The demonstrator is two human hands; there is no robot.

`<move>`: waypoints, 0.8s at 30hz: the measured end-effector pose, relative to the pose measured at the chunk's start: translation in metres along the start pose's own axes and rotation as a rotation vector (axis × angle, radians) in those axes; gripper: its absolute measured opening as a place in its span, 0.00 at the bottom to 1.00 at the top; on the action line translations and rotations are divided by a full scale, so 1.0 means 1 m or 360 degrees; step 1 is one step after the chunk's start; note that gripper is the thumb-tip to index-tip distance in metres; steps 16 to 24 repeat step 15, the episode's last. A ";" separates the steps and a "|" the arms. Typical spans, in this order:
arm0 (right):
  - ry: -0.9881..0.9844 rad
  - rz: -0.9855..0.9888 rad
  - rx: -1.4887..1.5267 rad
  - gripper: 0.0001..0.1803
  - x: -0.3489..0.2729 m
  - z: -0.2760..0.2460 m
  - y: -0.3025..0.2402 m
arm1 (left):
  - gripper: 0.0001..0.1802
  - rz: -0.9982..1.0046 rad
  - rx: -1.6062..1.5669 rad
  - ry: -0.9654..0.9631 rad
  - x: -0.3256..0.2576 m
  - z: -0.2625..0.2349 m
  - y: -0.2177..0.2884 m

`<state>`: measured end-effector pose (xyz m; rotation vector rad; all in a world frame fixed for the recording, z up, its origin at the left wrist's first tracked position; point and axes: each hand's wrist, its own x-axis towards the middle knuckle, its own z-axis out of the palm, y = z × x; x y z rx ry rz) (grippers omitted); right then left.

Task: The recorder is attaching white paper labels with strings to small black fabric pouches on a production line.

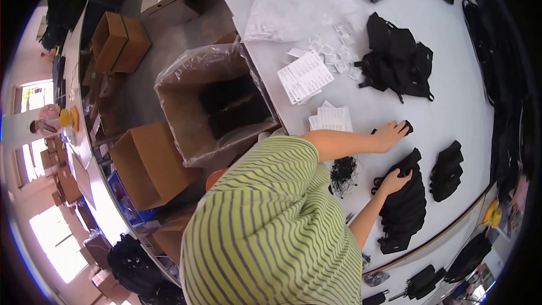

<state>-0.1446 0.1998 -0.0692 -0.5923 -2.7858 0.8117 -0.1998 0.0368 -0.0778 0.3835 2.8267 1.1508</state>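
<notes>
My left hand (392, 135) is curled over a small black fabric piece (409, 128) on the white table, and covers most of it. My right hand (397, 181), nearer the table's lower edge, has its bent fingers on the upper end of a row of overlapping black fabric items (402, 210). Their exact kind is hard to make out; straps or loops show on some. A tangle of thin black strings (342, 174) lies close to my forearms. Beside my left forearm sits a small pile of white printed slips (332, 118).
More black fabric items lie in a short row (446, 171) and a larger heap (398, 56). Printed sheets (305, 76), small tags and clear plastic bags (305, 3) spread across the table. A plastic-lined carton (186, 127) holding black goods stands against its edge, with other cartons (152, 164) around.
</notes>
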 end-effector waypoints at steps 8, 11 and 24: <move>-0.0185 -0.0239 -0.0368 0.41 0.014 0.018 0.003 | 0.41 0.0031 0.0464 0.0287 -0.012 0.025 0.006; -0.0093 -0.0218 -0.0501 0.41 0.004 0.031 -0.011 | 0.43 -0.0048 0.0523 0.0443 -0.008 0.051 -0.009; -0.0065 -0.0119 -0.0329 0.45 0.007 0.039 -0.001 | 0.41 -0.0104 0.0235 0.0293 -0.009 0.043 -0.004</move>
